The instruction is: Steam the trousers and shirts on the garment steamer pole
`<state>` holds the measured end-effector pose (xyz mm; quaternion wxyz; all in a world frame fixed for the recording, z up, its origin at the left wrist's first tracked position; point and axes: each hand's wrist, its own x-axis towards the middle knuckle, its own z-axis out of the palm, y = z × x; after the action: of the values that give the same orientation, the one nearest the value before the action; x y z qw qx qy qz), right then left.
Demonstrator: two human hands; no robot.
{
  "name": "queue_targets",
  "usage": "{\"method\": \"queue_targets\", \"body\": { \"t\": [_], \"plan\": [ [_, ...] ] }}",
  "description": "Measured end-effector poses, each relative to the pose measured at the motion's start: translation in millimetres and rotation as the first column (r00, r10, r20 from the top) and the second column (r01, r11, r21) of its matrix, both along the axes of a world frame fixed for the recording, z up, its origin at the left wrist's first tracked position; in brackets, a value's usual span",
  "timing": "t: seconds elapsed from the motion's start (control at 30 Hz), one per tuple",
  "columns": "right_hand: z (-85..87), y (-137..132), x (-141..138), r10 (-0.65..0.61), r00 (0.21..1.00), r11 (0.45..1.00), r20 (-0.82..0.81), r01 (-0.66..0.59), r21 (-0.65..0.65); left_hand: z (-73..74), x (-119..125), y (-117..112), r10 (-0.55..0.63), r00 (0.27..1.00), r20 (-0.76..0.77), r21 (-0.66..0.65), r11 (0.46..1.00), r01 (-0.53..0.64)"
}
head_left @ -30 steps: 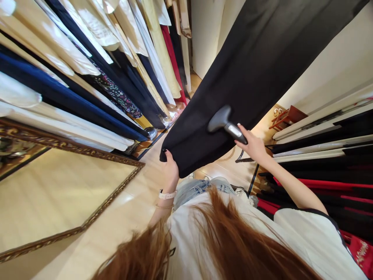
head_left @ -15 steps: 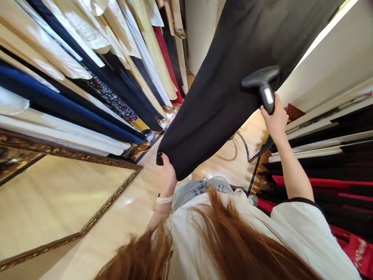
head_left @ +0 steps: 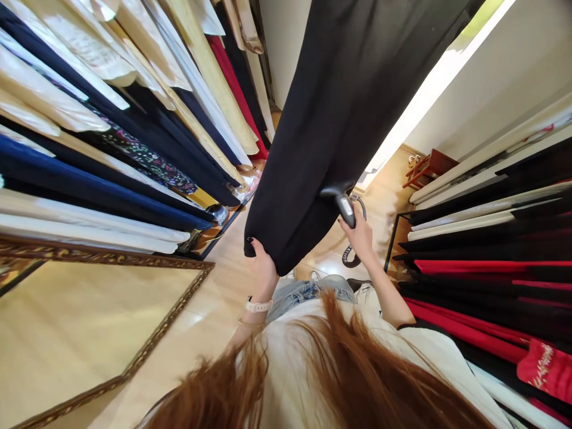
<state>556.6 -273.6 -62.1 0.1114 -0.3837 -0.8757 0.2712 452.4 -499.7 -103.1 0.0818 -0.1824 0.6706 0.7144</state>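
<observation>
Two things matter: the black garment [head_left: 330, 119], slanting from the frame's top to its centre, should be taut where my left hand [head_left: 264, 266] pinches its lower end, and the steamer [head_left: 345, 208], wrapped in my right hand [head_left: 360, 236], should glide flat with its hose [head_left: 347, 256] clear.

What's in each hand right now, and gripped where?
The left hand holds the black garment by its bottom corner; the right hand grips the handheld steamer by its handle.
</observation>
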Motion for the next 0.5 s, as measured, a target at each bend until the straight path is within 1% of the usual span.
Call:
{"method": "queue_targets", "body": {
  "t": [0.1,0.17,0.23,0.27,0.3,0.4,0.43,0.5],
  "plan": [
    [-17.6,-29,1,0.041,0.998,0.997,0.046,-0.038,-0.072,-3.1,-3,3,0.074,0.997,-0.03,-0.017,0.997,-0.075],
    [-27.0,-42,4,0.061,0.996,0.992,0.068,-0.053,-0.118,-3.4,-7,4,0.091,0.994,-0.062,0.029,0.996,-0.089],
    [-33.7,-51,11,0.058,0.996,0.988,0.065,-0.048,-0.144,-0.6,-16,4,0.084,0.992,-0.099,0.114,0.991,-0.073],
    [-35.6,-54,15,0.047,0.998,0.988,0.048,-0.039,-0.147,2.2,-22,3,0.063,0.994,-0.094,0.169,0.984,-0.046],
    [-36.4,-56,21,0.026,0.999,0.989,0.02,-0.023,-0.145,5.8,-30,1,0.015,0.998,-0.062,0.231,0.973,0.0],
    [-32.4,-56,46,-0.093,0.991,0.987,-0.095,0.079,-0.14,19.8,-55,-11,-0.194,0.978,0.078,0.392,0.908,0.149],
    [-29.6,-54,56,-0.149,0.981,0.981,-0.127,0.131,-0.142,24.2,-62,-15,-0.242,0.966,0.091,0.433,0.883,0.18],
    [-24.1,-49,78,-0.271,0.947,0.959,-0.17,0.251,-0.133,29.5,-69,-19,-0.274,0.961,0.028,0.521,0.825,0.22]
  ]
}}
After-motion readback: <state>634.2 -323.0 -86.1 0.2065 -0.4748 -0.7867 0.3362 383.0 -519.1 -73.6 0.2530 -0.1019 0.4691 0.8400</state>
